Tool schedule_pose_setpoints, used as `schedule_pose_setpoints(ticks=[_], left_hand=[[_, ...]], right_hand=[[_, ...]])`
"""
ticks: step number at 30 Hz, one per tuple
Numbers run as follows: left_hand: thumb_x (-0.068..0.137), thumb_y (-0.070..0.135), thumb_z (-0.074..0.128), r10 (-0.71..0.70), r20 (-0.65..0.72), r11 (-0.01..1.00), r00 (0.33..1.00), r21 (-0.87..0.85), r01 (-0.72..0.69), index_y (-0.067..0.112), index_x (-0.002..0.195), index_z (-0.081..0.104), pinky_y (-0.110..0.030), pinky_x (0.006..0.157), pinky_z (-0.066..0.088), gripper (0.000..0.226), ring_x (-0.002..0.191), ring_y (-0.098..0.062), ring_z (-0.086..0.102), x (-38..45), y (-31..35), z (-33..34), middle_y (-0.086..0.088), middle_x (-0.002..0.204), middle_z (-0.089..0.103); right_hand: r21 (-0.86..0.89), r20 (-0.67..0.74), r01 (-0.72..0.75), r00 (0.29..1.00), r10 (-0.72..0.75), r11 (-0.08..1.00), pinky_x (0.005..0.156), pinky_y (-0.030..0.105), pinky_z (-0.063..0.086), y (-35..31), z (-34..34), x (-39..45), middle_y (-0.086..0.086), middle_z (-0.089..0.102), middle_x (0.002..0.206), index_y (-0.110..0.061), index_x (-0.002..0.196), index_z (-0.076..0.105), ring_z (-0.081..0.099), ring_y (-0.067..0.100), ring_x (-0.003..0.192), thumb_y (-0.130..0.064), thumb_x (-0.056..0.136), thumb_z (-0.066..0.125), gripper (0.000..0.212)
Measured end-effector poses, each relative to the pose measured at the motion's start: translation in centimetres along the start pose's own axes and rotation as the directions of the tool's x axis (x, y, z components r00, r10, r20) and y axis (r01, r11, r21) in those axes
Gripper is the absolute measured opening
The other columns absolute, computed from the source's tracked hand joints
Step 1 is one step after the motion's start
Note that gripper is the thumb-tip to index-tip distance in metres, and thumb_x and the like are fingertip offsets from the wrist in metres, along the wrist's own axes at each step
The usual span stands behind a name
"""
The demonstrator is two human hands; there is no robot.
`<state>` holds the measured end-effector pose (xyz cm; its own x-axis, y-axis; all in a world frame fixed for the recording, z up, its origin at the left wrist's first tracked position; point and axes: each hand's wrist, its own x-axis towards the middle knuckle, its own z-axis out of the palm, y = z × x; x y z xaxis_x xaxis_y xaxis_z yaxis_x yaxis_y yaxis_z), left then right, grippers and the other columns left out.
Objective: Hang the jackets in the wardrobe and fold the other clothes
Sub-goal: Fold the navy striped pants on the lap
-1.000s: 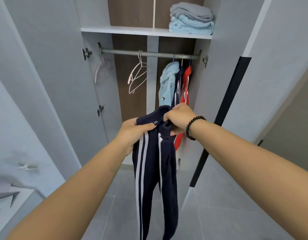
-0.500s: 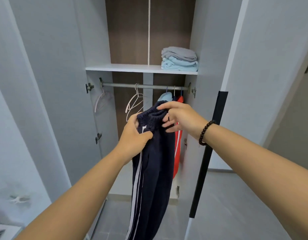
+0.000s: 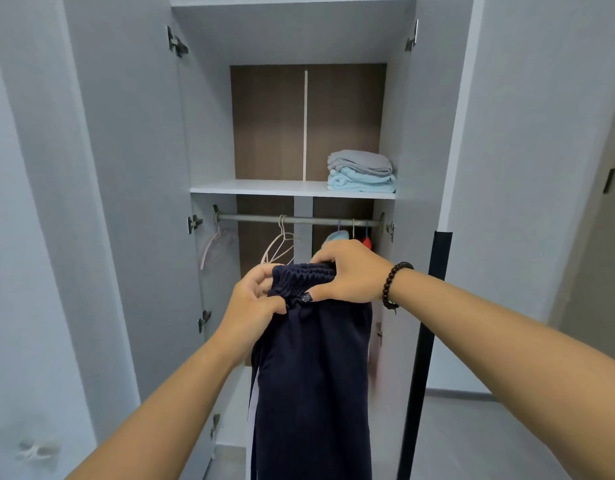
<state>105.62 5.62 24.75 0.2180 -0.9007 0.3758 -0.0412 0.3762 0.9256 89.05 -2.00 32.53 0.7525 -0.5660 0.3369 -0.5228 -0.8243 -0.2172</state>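
Navy trousers (image 3: 313, 368) hang at the lower centre of the frame, held up by their gathered elastic waistband in front of the open wardrobe (image 3: 126, 168). The left hand (image 3: 254, 303) pinches the waistband's left end with curled fingers, and the right hand (image 3: 351, 271) clamps over its top right, thumb pressed against the front — so both hands are closed on the cloth. Holding the garment by the waist lets the legs drop straight under their own weight, which probably serves to line them up before folding; a pale side stripe shows along the left leg.

Just above and behind the hands runs the hanging rail (image 3: 299, 219). On it I count two bare hangers (image 3: 278, 244) toward the left and middle, and at its right end three hooks carrying hung garments (image 3: 333, 236), of which only a light blue and a red tip show above the right hand. One shelf (image 3: 257, 187) sits over the rail, and at its right end lies one folded stack (image 3: 361, 171) — a grey piece on top of light blue ones, the natural place for these trousers once folded. A dark bead bracelet (image 3: 392, 284) circles the right wrist.
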Motion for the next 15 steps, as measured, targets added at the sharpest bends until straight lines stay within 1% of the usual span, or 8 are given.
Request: schedule_pose_setpoints(ticks=[1,3,6,7,10,11,13,15], left_hand=[[0.073,-0.015,0.052,0.020,-0.019,0.999,1.000,0.039,-0.019,0.023,0.103,0.064,-0.036,0.077,0.054,0.050,0.089,-0.023,0.067,-0.3,-0.4,-0.1,-0.001,0.097,0.073],[0.071,0.003,0.065,0.042,-0.024,0.993,0.999,0.115,-0.039,0.029,0.110,0.061,-0.028,0.080,0.056,0.047,0.095,-0.013,0.067,-1.0,-1.3,-0.6,0.008,0.103,0.071],[0.067,0.025,0.086,-0.035,0.006,0.989,0.999,0.146,0.034,0.034,0.120,0.057,-0.025,0.079,0.057,0.060,0.099,-0.006,0.068,-2.3,-3.2,-1.4,0.013,0.111,0.069],[0.070,0.030,0.086,-0.053,-0.003,0.988,0.999,0.144,0.053,0.039,0.118,0.059,-0.023,0.077,0.057,0.056,0.099,-0.005,0.068,-2.7,-3.8,-1.5,0.015,0.112,0.069],[0.089,0.041,0.064,-0.072,-0.072,0.992,0.995,0.094,0.079,0.053,0.106,0.064,-0.016,0.071,0.055,0.021,0.098,-0.002,0.067,-3.1,-4.6,-1.8,0.020,0.109,0.070],[0.093,0.043,0.057,-0.072,-0.092,0.993,0.993,0.083,0.079,0.054,0.103,0.065,-0.015,0.070,0.055,0.017,0.096,-0.001,0.068,-3.1,-4.7,-1.9,0.020,0.107,0.070],[0.096,0.042,0.053,-0.060,-0.159,0.996,0.985,0.062,0.071,0.051,0.099,0.068,-0.014,0.066,0.054,0.017,0.092,-0.001,0.068,-2.9,-4.8,-1.8,0.019,0.102,0.072],[0.097,0.039,0.053,-0.051,-0.237,0.997,0.970,0.039,0.062,0.049,0.095,0.070,-0.012,0.064,0.053,0.019,0.088,-0.001,0.069,-2.8,-5.1,-1.8,0.019,0.096,0.072]], right_hand=[[-0.009,0.011,0.020,1.000,-0.019,1.000,0.078,0.039,0.049,-0.5,0.1,0.3,0.011,0.065,0.089,-0.006,0.092,0.070,0.058,0.022,0.082,-0.040,0.075,0.077,0.038],[0.000,0.014,0.039,0.999,-0.039,0.999,0.076,0.036,0.047,-1.2,0.6,0.8,0.016,0.064,0.088,-0.002,0.087,0.070,0.057,0.024,0.080,-0.036,0.077,0.075,0.036],[0.063,-0.005,0.057,0.998,-0.056,0.996,0.080,0.035,0.048,-1.8,1.0,1.4,0.006,0.063,0.085,-0.004,0.089,0.072,0.057,0.020,0.083,-0.033,0.078,0.076,0.031],[0.091,-0.017,0.068,0.998,-0.067,0.994,0.082,0.035,0.047,-1.8,1.0,1.6,-0.001,0.061,0.082,-0.006,0.091,0.073,0.057,0.017,0.084,-0.032,0.078,0.076,0.029],[0.097,-0.048,0.082,0.996,-0.078,0.992,0.089,0.037,0.045,-1.6,1.6,2.1,-0.006,0.056,0.086,-0.015,0.099,0.074,0.053,0.015,0.091,-0.037,0.077,0.077,0.031],[0.074,-0.088,0.077,0.994,-0.070,0.994,0.090,0.039,0.044,-1.5,2.0,2.2,-0.007,0.053,0.086,-0.018,0.099,0.073,0.050,0.014,0.092,-0.041,0.076,0.077,0.033],[-0.022,-0.248,0.009,0.969,-0.014,1.000,0.089,0.036,0.041,-1.3,2.9,2.6,-0.010,0.044,0.088,-0.024,0.096,0.068,0.041,0.012,0.093,-0.052,0.070,0.077,0.040],[-0.082,-0.387,-0.124,0.918,0.083,0.989,0.077,0.030,0.041,-1.3,4.0,2.9,-0.006,0.044,0.092,-0.023,0.095,0.055,0.042,0.014,0.088,-0.057,0.067,0.076,0.049]])
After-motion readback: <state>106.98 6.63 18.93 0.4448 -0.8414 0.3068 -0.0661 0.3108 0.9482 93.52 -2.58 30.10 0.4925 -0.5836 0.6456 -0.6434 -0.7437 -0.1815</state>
